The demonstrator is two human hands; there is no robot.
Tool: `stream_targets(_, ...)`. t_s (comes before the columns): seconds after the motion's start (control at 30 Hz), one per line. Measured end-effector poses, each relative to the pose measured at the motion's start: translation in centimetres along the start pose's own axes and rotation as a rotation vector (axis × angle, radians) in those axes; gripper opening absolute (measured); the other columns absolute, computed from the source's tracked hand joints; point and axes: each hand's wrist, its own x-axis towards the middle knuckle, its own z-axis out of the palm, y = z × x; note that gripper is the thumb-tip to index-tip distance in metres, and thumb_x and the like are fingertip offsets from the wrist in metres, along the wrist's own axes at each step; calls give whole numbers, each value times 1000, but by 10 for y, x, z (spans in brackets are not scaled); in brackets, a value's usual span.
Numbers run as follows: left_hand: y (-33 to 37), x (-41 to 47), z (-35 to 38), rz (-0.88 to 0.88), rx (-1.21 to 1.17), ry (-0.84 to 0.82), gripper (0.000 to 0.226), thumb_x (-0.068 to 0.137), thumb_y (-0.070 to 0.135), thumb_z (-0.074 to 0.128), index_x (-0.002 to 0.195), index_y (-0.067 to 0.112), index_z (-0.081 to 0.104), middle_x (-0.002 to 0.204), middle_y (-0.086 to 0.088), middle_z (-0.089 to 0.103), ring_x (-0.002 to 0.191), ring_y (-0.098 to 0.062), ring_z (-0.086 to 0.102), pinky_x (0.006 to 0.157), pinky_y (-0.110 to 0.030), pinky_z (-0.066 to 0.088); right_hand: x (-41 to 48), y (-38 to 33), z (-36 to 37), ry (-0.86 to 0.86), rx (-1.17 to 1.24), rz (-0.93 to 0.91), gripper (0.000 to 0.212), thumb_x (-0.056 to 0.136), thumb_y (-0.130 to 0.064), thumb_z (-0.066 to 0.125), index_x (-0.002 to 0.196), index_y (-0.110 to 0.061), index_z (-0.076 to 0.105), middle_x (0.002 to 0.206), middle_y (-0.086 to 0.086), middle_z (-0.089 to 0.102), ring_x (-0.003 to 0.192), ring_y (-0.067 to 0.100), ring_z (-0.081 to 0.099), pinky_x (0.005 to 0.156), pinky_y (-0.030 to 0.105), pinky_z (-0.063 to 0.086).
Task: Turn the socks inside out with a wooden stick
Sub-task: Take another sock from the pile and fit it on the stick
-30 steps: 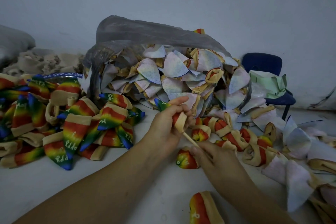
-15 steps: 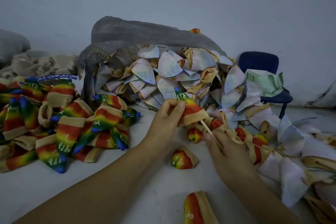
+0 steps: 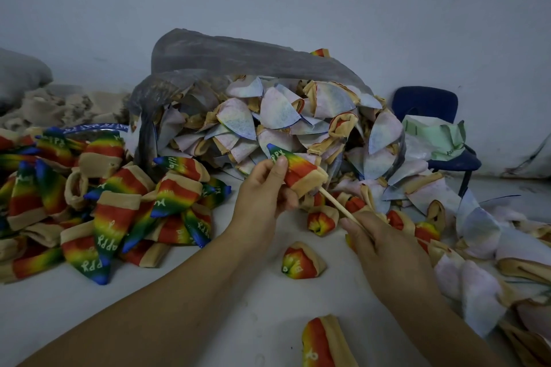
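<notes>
My left hand [image 3: 262,197] pinches a rainbow sock [image 3: 298,170] with a tan cuff, blue toe pointing up and left. A thin wooden stick [image 3: 338,205] runs out of the cuff down to my right hand [image 3: 384,250], which grips its lower end. The sock sits stretched over the stick's hidden tip. A heap of pale, inside-out socks [image 3: 277,125] lies behind it, spilling from a grey plastic bag [image 3: 226,56]. Rainbow socks [image 3: 113,205] lie piled at the left.
Half-turned bunched socks [image 3: 301,261] lie on the white surface between my hands, another [image 3: 325,343] near the front edge. More pale socks [image 3: 477,286] spread at the right. A blue chair [image 3: 429,104] with green paper stands by the wall. Beige fabric [image 3: 53,104] sits at the far left.
The sock went from bunched at the stick's tip to pulled out full length, rainbow side showing. My left hand slid up toward the toe and my right hand drew back along the stick.
</notes>
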Motion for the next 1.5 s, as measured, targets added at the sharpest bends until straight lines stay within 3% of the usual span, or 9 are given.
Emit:
stream_targets(0.2,-4,-6,5,24,10,-139,31,87,42,52,91,11,53,63,-7,68,57,-15,66,59,-23,55,-2,-6,2,17,108,60,38,85,-59,26,80,-33,54,58,-4,52,58,7,49,66,29,36)
stream_targets(0.33,-11,-8,9,45,20,-175,33,91,39,50,103,8,52,80,-11,75,70,-19,73,65,-25,58,-4,-12,6,13,308,119,28,95,-39,44,76,-27,61,67,1,58,73,1,52,58,11,33)
stream_targets(0.4,-12,-7,7,50,38,-151,27,98,33,47,103,7,53,84,-11,75,72,-19,73,67,-26,59,-4,-16,9,2,417,161,28,95,-34,48,72,-27,62,67,4,58,62,-2,51,52,10,34)
stream_targets(0.6,-9,-5,5,-20,-37,-72,23,103,28,43,100,10,57,86,-13,75,76,-23,73,68,-28,60,-1,-10,1,-122,330,130,37,77,-62,30,74,-36,57,62,4,55,59,1,50,51,17,34)
stream_targets(0.77,-1,-4,7,-78,-250,-54,20,103,24,43,107,8,57,93,-12,76,84,-27,75,73,-31,61,-2,-6,-1,-37,249,116,28,87,-53,34,69,-40,52,62,-4,57,59,6,51,59,32,37)
stream_targets(0.97,2,-8,11,-137,-427,-160,36,94,30,50,121,6,52,109,-17,73,100,-30,72,79,-32,60,-2,-14,4,101,412,155,29,95,-27,50,68,-28,60,61,-7,58,60,-6,50,54,5,35)
stream_targets(1.1,-2,-4,7,-140,-343,-105,26,101,26,46,111,3,52,104,-17,74,95,-30,73,77,-30,61,0,-6,1,-5,341,143,28,94,-38,47,70,-34,60,60,-3,54,54,1,48,51,17,33)
stream_targets(1.3,-1,-2,1,-83,-145,-154,35,81,38,65,103,11,67,100,-10,75,92,-23,73,81,-30,60,2,1,1,-66,164,96,49,76,-67,25,79,-32,59,66,1,60,67,12,54,75,32,40)
stream_targets(1.5,-10,-4,2,-115,-64,-138,38,82,43,63,102,11,67,105,-14,75,97,-26,73,78,-26,59,0,-2,0,19,251,91,56,77,-66,26,78,-23,61,61,-1,56,58,11,49,59,33,35)
